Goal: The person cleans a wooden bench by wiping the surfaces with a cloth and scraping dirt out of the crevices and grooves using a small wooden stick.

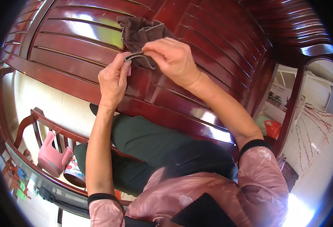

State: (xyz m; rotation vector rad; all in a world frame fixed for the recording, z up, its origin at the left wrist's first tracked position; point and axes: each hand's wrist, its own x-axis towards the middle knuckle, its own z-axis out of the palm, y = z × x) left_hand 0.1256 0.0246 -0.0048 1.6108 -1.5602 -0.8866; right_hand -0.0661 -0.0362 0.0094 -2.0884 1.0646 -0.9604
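A dark brown cloth (136, 33) with a pale stitched edge lies bunched on the slatted red-brown wooden seat (75, 39). My left hand (114, 78) pinches the near end of its edge between thumb and fingers. Just to the right, my right hand (171, 60) grips the same edge with closed fingertips, so a short folded strip of hem runs between the two hands. The rest of the cloth spreads out behind my fingers, resting on the slats.
A pink plastic object (52, 159) and a patterned round container (75, 172) are by a wooden railing at the lower left. On the right, a red bag (273, 128) and a printed box (279, 94) show beyond the wooden frame, with thin red branches (318, 117) farther right.
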